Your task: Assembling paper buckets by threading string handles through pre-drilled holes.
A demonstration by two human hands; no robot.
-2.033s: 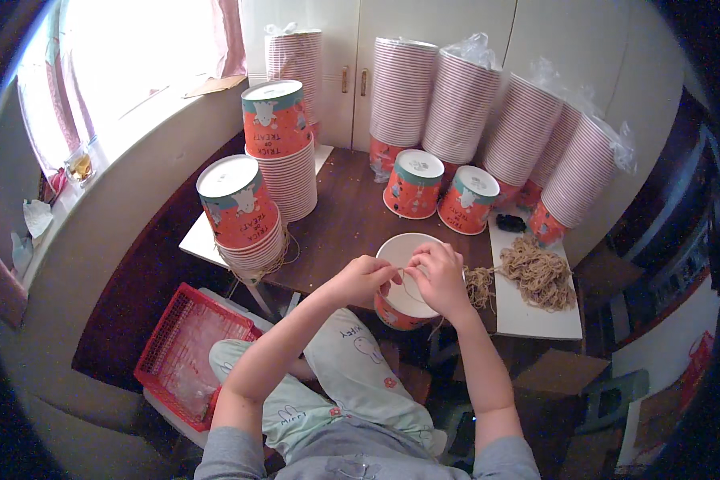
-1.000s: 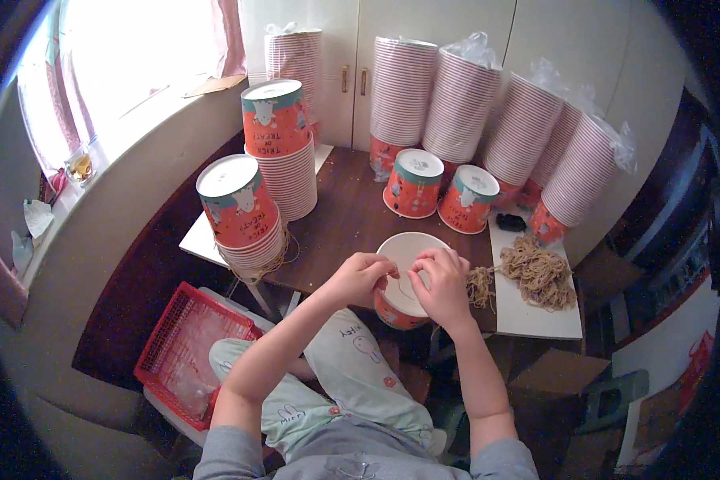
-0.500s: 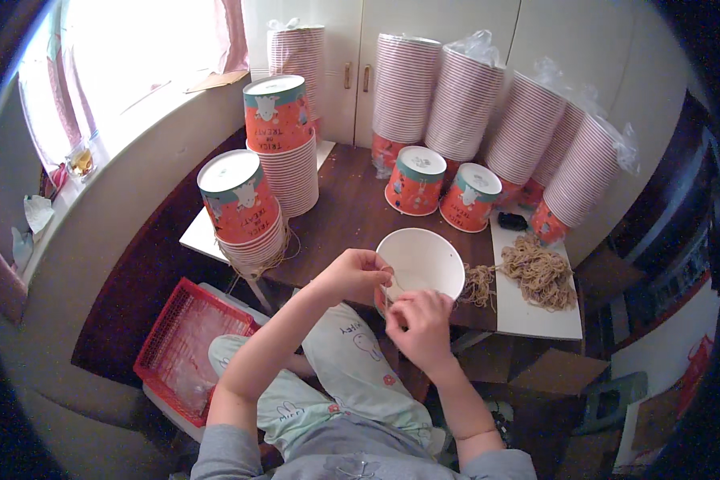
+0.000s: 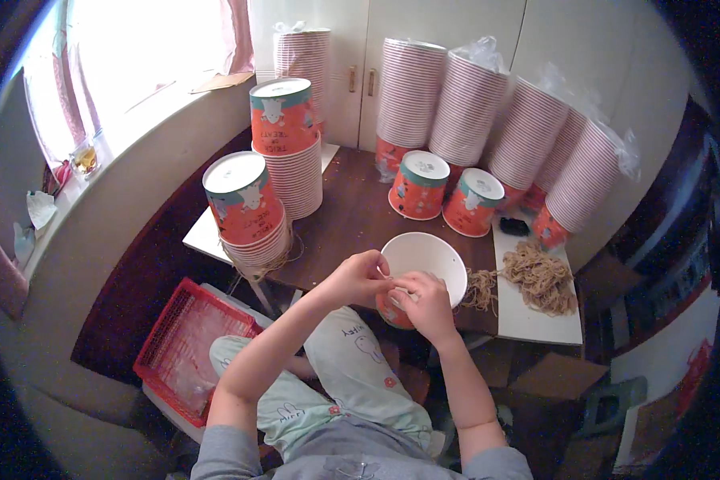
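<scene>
With left hand (image 4: 362,278) and right hand (image 4: 426,304) we are pinching a hidden, presumed strand by the open bucket (image 4: 430,252), twine-draped stack (image 4: 246,210) left of it seemingly done, wrapped stacks (image 4: 470,108) waiting beyond.

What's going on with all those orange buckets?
A person's left hand and right hand meet at the near rim of a white-lined orange paper bucket; anything between them is unclear. Its open top faces up, by a brown table's front edge. A tangled tan string heap lies to its right; two upturned orange paper buckets stand behind.
</scene>
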